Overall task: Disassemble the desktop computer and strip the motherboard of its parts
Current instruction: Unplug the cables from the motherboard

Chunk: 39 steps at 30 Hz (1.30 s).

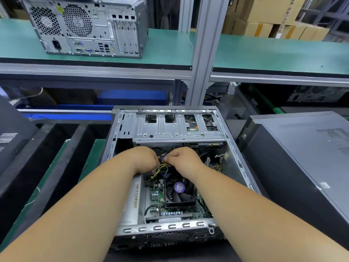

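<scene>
Green shelving (170, 48) is seen behind; inside the open case (234, 148), cables (162, 163) are pinched by curled left hand (144, 159) and right hand (182, 160).

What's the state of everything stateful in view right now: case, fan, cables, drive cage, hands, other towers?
open case: side panel off, lying flat, internals exposed
CPU fan: mounted on the board, blades look still
cable bundle: gripped by both hands
drive cage: in place, a drive visible through its cutouts
left hand: fingers curled on the cables
right hand: pinching the cables
shelf tower: closed, rear facing the camera
tower at right: closed
</scene>
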Tool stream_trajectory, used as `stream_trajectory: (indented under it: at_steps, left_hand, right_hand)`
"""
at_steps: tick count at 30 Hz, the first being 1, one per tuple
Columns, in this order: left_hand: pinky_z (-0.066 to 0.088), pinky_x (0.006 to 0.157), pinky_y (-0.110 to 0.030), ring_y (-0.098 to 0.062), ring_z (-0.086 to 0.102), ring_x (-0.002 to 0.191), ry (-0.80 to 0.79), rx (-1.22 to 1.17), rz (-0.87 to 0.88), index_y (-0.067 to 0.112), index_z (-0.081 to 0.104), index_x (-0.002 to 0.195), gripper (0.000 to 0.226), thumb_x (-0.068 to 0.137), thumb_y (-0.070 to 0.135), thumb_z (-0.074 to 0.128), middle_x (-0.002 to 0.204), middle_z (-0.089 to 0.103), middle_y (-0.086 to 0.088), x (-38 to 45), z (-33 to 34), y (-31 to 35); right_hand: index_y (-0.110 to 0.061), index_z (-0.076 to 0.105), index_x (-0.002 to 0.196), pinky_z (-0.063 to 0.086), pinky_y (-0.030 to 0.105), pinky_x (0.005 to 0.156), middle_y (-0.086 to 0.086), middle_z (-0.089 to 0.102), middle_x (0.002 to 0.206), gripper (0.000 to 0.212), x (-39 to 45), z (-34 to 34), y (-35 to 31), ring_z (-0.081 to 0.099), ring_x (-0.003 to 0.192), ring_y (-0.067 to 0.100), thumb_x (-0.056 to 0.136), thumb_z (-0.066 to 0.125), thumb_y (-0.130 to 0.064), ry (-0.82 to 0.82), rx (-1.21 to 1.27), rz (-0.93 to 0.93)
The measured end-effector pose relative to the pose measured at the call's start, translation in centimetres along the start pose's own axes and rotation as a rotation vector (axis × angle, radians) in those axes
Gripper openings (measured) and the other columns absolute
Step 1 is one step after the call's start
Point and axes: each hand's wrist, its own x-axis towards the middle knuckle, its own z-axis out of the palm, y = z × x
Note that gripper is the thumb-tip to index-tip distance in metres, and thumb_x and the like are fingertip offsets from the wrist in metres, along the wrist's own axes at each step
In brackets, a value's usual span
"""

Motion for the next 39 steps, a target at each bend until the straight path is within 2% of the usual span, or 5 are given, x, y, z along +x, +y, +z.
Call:
stream_trajectory:
  at_steps: [12, 19, 26, 32, 39]
  left_hand:
    - [0.046, 0.071, -0.025, -0.013, 0.056, 0.075, 0.006, -0.231, 0.061, 0.022, 0.070, 0.079, 0.018, 0.073, 0.007, 0.063, 0.076, 0.064, 0.007, 1.0, 0.5, -1.1]
    - [0.048, 0.080, -0.025, -0.011, 0.059, 0.082, -0.017, -0.198, 0.068, 0.024, 0.077, 0.098, 0.036, 0.072, 0.005, 0.060, 0.088, 0.070, 0.011, 0.6, 0.3, -1.0]
    - [0.037, 0.060, -0.027, -0.019, 0.044, 0.061, 0.051, -0.143, 0.021, 0.016, 0.058, 0.057, 0.024, 0.073, 0.030, 0.069, 0.062, 0.053, 0.001, 0.8, 0.5, -0.5]
    - [0.047, 0.069, -0.028, -0.014, 0.061, 0.073, 0.070, 0.081, 0.002, 0.022, 0.063, 0.070, 0.053, 0.067, 0.074, 0.060, 0.072, 0.062, 0.005, 1.7, 1.1, -0.2]
    - [0.050, 0.074, -0.032, -0.019, 0.060, 0.078, 0.234, 0.258, -0.103, 0.022, 0.063, 0.079, 0.038, 0.080, 0.060, 0.058, 0.079, 0.063, 0.003, 2.0, 1.7, -0.1]
  right_hand:
    - [-0.025, 0.066, 0.078, 0.051, 0.031, 0.070, -0.006, 0.064, 0.066, 0.015, 0.0, -0.7, -0.6, 0.063, 0.070, 0.018, 0.094, 0.063, -0.025, 0.069, -0.151, -0.200]
    - [-0.020, 0.064, 0.075, 0.058, 0.034, 0.072, -0.004, 0.069, 0.069, 0.019, -0.7, -1.1, -0.8, 0.067, 0.062, 0.001, 0.094, 0.062, -0.020, 0.123, -0.055, -0.306]
    - [-0.014, 0.067, 0.078, 0.057, 0.030, 0.070, -0.005, 0.069, 0.070, 0.015, -1.0, -1.1, -0.8, 0.070, 0.064, 0.005, 0.092, 0.064, -0.014, 0.127, 0.103, -0.294]
    - [-0.022, 0.066, 0.073, 0.060, 0.040, 0.075, -0.007, 0.072, 0.072, 0.019, -0.7, -1.3, -0.9, 0.070, 0.064, 0.008, 0.091, 0.064, -0.016, 0.112, 0.128, -0.260]
    - [-0.026, 0.065, 0.073, 0.060, 0.041, 0.072, -0.003, 0.072, 0.071, 0.018, -1.6, -2.0, -1.1, 0.070, 0.068, 0.010, 0.090, 0.065, -0.018, 0.193, 0.078, -0.276]
